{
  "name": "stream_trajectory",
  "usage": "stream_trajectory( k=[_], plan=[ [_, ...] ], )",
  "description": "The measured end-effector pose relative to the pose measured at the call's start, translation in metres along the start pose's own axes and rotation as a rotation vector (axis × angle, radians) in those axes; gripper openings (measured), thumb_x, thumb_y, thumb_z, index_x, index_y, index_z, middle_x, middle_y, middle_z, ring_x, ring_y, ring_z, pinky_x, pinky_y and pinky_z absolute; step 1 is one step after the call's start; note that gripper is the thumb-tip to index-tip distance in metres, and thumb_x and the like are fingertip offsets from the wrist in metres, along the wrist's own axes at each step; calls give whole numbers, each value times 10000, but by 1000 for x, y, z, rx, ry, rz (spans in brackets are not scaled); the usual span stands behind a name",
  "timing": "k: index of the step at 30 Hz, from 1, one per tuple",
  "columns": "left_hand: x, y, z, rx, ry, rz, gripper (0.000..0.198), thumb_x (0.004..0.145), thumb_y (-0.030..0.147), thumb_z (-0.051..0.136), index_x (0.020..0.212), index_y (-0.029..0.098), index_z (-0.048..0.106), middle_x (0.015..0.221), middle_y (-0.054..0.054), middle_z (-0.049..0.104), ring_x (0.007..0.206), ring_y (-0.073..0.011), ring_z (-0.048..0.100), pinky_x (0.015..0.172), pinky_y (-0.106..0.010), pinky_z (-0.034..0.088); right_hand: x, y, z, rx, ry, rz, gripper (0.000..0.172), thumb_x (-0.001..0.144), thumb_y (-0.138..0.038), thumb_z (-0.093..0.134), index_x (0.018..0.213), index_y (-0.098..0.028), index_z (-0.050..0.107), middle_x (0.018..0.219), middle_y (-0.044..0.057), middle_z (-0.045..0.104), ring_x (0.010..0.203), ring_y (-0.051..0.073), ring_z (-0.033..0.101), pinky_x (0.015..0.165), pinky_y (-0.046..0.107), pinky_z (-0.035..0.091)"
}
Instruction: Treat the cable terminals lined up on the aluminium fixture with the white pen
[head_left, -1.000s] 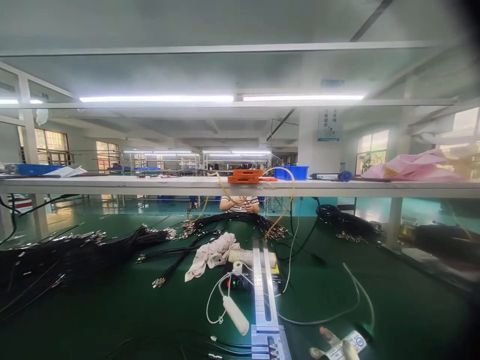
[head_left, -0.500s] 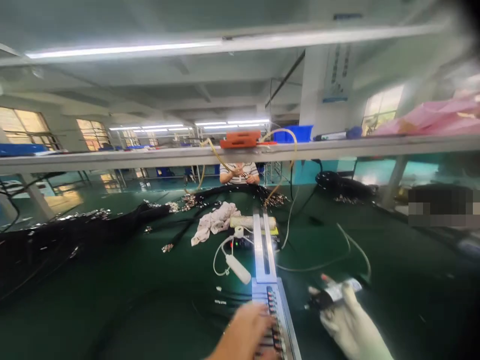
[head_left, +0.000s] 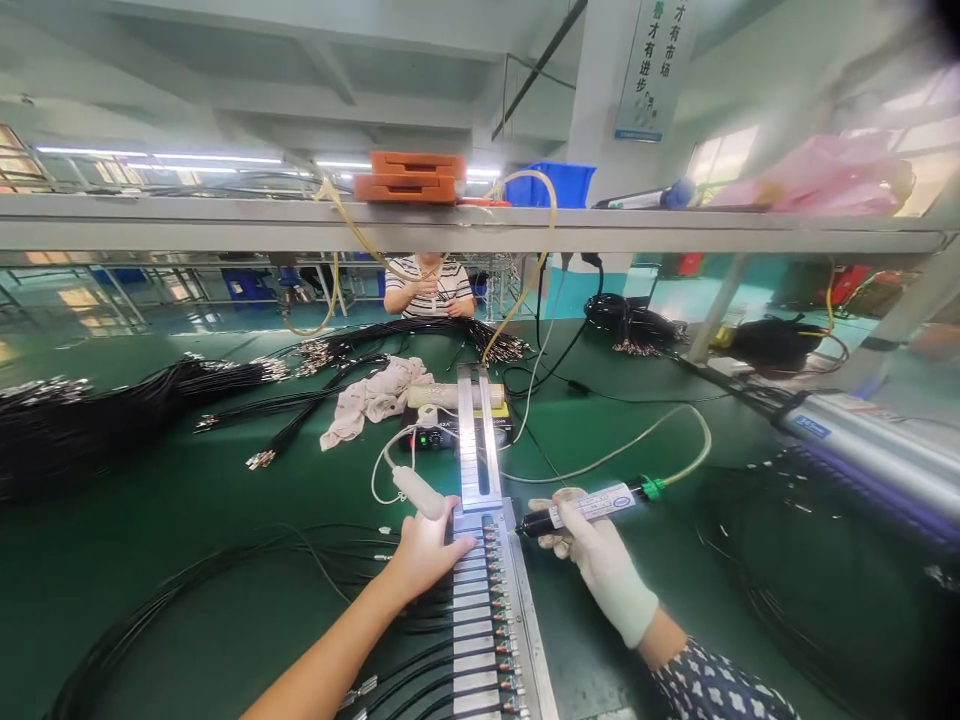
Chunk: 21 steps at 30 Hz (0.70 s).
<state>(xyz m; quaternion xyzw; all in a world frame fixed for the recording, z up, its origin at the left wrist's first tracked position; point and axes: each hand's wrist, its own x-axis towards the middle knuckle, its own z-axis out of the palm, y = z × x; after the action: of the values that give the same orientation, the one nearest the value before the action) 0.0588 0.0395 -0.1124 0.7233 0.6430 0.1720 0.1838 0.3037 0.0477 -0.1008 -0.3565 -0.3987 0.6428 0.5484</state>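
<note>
My bare left hand (head_left: 425, 553) lies flat, fingers spread, on the left side of a long metal jig (head_left: 495, 620) whose slots hold several black cables (head_left: 420, 660) with metal connectors. My right hand (head_left: 596, 550), in a white glove, grips a black pen-shaped dispensing tool (head_left: 589, 506) with a white label, its tip aimed left at the top end of the jig. A pale hose (head_left: 667, 440) runs from the tool's green rear end across the green mat (head_left: 225, 520).
A white handset (head_left: 418, 491), a small black controller box (head_left: 439, 435) and a crumpled rag (head_left: 371, 397) lie behind the jig. Bundles of black cables (head_left: 112, 400) fill the left. A shelf (head_left: 450, 235) spans overhead. Another person (head_left: 429, 285) works opposite. A grey machine (head_left: 870, 450) sits right.
The view has tilted down towards the jig. My left hand has come in and settled on the jig. My right hand has brought the tool's tip to the jig's top end.
</note>
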Motion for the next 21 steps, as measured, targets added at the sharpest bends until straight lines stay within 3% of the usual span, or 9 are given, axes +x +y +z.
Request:
stream_trajectory(
  k=[5,8,12,16,21],
  plan=[
    [-14,4,-3,22,-17,44,487,845,392,565,1287,190,526,1225,-128,623,1132,-311,593,958,-455,481,11,12,4,-153,12,-76,453,648,-519,824,847,-182,594,846,83,757,475,142,633,412,229,450],
    [-28,2,2,54,-18,107,554,880,380,535,1400,211,447,1409,-139,526,1238,-334,536,1031,-493,446,10,19,5,-236,27,-107,299,678,-365,816,842,-186,642,872,57,749,618,160,677,600,280,561],
    [-47,-7,17,174,30,387,649,925,397,529,1515,302,276,1476,-79,498,1302,-303,520,1029,-430,493,3,18,6,-477,-37,-251,190,703,-152,747,873,-219,696,948,38,746,910,198,705,870,313,563],
    [-52,-11,23,252,22,465,838,937,418,520,1553,286,-34,1503,-86,445,1304,-300,521,945,-390,556,-1,12,7,-654,-89,-516,198,720,-84,680,827,-246,641,942,28,761,861,193,731,804,298,599],
    [-50,-5,19,295,25,479,861,939,417,512,1545,249,-77,1511,-92,412,1295,-313,528,959,-431,540,-2,14,7,-701,-111,-582,229,728,-87,694,867,-250,613,936,43,768,852,211,741,788,317,612]
  ],
)
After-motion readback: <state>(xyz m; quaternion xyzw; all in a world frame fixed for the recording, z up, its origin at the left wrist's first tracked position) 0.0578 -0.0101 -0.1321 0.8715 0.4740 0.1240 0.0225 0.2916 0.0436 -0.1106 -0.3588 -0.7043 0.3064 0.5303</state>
